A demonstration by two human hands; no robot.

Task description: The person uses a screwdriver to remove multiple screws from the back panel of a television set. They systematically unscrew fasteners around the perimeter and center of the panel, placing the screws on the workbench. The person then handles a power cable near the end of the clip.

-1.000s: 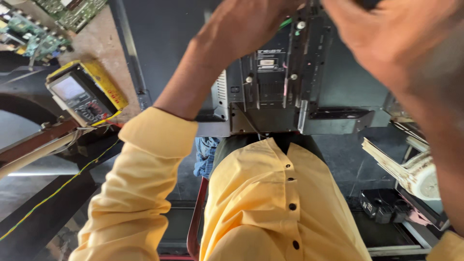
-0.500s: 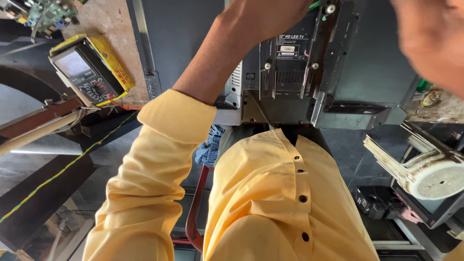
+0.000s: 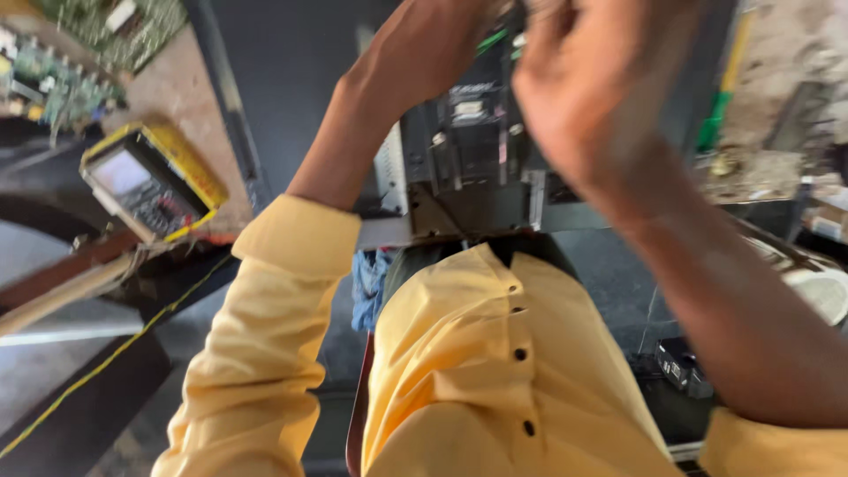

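1. The left hand (image 3: 424, 53) and right hand (image 3: 601, 97) meet at the top of the dark circuit unit (image 3: 477, 150); I cannot tell either grip.
2. The unit sits at the bench (image 3: 159, 97) edge, against the yellow shirt (image 3: 495, 371).
3. Steady, small finger moves suit this best.
4. A yellow meter (image 3: 150, 181) lies well left.

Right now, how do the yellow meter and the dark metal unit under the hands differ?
The yellow meter lies alone on the brown bench at the left; the dark metal unit sits in the middle, with the left hand and right hand at its top. The meter is smaller, with a grey screen. Both are electronic gear.
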